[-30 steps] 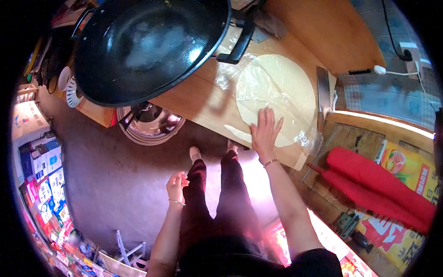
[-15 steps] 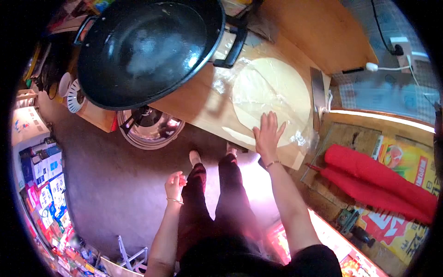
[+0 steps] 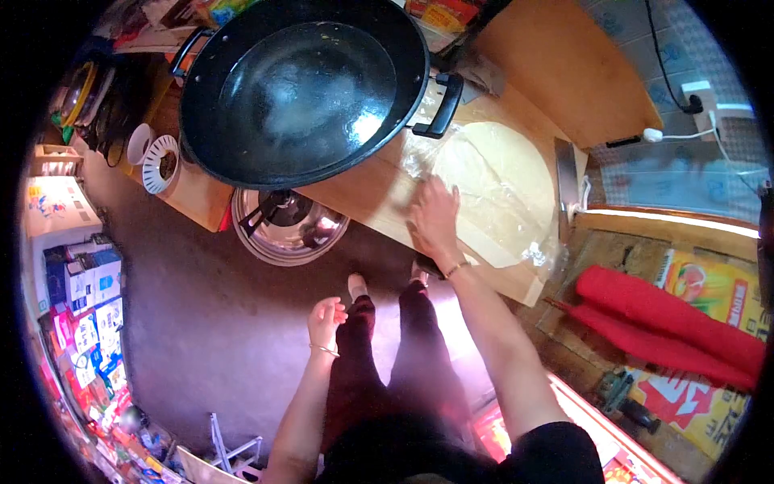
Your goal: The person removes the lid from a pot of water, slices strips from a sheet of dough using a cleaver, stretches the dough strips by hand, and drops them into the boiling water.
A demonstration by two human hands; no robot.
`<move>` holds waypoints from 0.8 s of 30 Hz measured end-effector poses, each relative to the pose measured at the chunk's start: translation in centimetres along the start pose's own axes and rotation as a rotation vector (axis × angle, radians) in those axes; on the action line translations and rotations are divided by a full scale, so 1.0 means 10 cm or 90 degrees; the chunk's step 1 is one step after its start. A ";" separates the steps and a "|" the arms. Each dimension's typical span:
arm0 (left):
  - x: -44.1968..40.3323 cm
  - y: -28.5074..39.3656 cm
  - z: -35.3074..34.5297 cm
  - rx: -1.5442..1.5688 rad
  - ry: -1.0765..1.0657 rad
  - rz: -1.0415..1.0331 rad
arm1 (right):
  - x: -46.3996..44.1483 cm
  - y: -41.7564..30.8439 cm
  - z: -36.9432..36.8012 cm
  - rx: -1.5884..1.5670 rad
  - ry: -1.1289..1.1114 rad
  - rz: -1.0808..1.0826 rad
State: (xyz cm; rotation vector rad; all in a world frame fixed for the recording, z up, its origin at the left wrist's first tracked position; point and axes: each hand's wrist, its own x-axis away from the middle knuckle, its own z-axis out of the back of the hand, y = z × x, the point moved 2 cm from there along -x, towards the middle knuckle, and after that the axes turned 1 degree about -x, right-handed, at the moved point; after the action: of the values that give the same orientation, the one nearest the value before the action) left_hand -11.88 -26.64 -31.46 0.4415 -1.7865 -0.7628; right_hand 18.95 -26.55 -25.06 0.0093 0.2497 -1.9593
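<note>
A large, thin, round sheet of dough (image 3: 516, 181) lies on the wooden board (image 3: 363, 202), with clear crinkled plastic film (image 3: 419, 157) over and around it. My right hand (image 3: 435, 214) rests at the left edge of the dough and film, its fingers stretched out. Whether the fingertips touch the film is hard to see. My left hand (image 3: 326, 321) hangs in the air over the floor, fingers loosely curled and apart, with nothing in it. To the right of the dough lies a flat metal blade (image 3: 567, 181).
A big black wok (image 3: 306, 97) stands at the board's upper left, one handle near the dough. Below the board's edge sits a shiny metal basin (image 3: 318, 238). Red cloth (image 3: 645, 310) lies to the right. White cups (image 3: 161, 164) stand far left.
My right hand has slid left from the lower part of the dough to its left edge. My left hand stays raised, loosely curled. The whole view has shifted slightly.
</note>
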 end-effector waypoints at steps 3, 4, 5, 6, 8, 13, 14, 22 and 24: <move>-0.02 0.15 -0.20 -0.001 -0.016 -0.035 | 0.43 0.18 0.17 -0.220 0.027 -0.143; -0.03 0.21 -0.31 0.016 -0.024 -0.027 | 0.57 0.20 0.18 -0.222 -0.031 -0.138; -0.05 0.29 -0.43 0.011 -0.040 -0.026 | 0.62 0.15 0.26 -0.198 -0.074 -0.118; -0.05 0.35 -0.53 0.005 -0.055 -0.020 | 0.68 0.11 0.33 -0.174 -0.120 -0.103; -0.12 0.38 -0.70 0.008 -0.107 -0.035 | 0.67 0.14 0.26 -0.149 -0.097 -0.090; -0.31 0.41 -1.16 -0.062 -0.128 0.026 | 0.54 0.24 0.16 -0.117 -0.180 -0.174; -0.34 0.43 -1.26 -0.059 -0.139 0.029 | 0.53 0.27 0.14 -0.118 -0.183 -0.175; -0.29 0.54 -1.96 -0.178 -0.185 0.166 | 0.67 0.51 0.34 -0.660 -0.248 -0.330; -0.14 0.77 -2.15 -0.148 -0.188 0.237 | 0.59 0.44 0.70 -0.963 -0.240 -0.397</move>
State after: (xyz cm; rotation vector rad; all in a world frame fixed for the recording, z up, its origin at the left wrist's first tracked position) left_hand 9.26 -26.27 -22.84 -0.1649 -1.9457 -0.7854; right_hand 21.40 -34.83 -19.69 -1.5264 1.5278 -1.8154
